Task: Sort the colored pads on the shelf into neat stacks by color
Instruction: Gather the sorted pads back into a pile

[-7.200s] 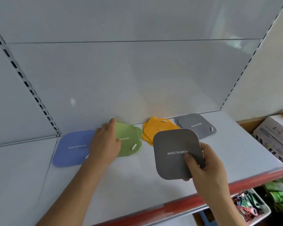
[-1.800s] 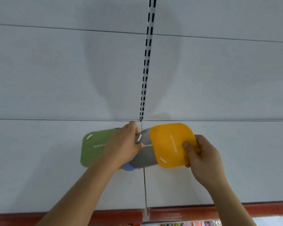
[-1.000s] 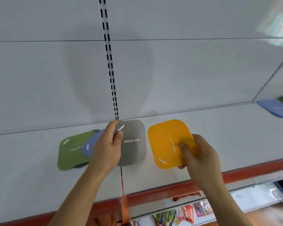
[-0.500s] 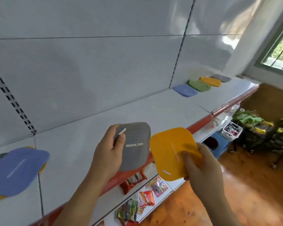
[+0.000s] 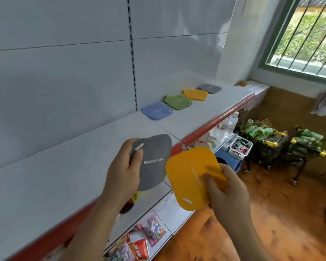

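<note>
Left hand point(image 5: 123, 178): I see it pinching the grey pad point(image 5: 153, 162), held over the shelf point(image 5: 45, 178) edge.
Right hand point(image 5: 227, 193): fingers clamp the orange pad point(image 5: 193, 178), off the shelf.
Far end: blue stack point(image 5: 156, 110), green stack point(image 5: 177, 101), orange stack point(image 5: 195, 94), grey stack point(image 5: 210, 88) in a row along the back panel.
Below: snack packets point(image 5: 137, 249), white basket point(image 5: 240, 148).
Room: barred window point(image 5: 307, 32), wood floor point(image 5: 282, 213).

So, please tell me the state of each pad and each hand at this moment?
Left hand: holds the grey pad.
Grey pad: in the air, text side up.
Right hand: holds the orange pad.
Orange pad: in the air, tilted.
Blue stack: lying flat on the shelf.
Green stack: lying flat.
Orange stack: lying flat.
Grey stack: lying flat.
</note>
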{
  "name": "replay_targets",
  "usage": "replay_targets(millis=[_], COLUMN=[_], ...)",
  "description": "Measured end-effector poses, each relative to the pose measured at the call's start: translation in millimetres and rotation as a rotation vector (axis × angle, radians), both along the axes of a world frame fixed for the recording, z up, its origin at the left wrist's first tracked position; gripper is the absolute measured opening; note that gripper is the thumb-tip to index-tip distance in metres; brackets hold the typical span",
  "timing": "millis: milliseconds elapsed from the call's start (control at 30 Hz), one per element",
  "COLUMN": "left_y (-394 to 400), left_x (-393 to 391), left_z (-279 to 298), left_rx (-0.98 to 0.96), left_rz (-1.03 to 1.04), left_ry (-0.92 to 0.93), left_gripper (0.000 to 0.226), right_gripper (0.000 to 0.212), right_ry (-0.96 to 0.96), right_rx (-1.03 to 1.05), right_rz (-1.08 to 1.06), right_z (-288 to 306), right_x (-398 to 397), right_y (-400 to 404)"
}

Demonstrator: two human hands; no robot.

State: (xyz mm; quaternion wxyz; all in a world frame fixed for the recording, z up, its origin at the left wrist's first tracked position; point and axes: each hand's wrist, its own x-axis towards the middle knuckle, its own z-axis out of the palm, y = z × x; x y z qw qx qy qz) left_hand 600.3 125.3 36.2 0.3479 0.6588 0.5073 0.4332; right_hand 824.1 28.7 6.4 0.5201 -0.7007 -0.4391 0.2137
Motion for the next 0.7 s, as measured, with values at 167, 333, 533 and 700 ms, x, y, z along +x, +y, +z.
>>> replay_targets(millis=[167,333,533,700], left_y=[37.8,95.5,177.4,229.4], left_x=[58.3,100.9,159.2,200.6], left_z=[-4.8,-13.1,-14.9,-9.3], left_rx=[-0.017,0.004,0.006,0.011], left_rz=[0.010,0.040,0.039,0.045], left_ry=[-0.002,-0.021,-0.119,-0.162], left_gripper=[0.018,0.018,0.021,0.021], right_gripper=[0.024,0.016,0.015,0.017], right_ry=[0.007,0.032,-0.040,-0.088], right_rx=[-0.002,-0.041,-0.065,0.001], right_rz=[0.002,0.015,0.005,-0.006], right_z=[-1.4,-10.8,1.0,14.7], right_x=[65.0,104.5,159.6,208.8], right_y=[39.9,98.7,172.7,239.3])
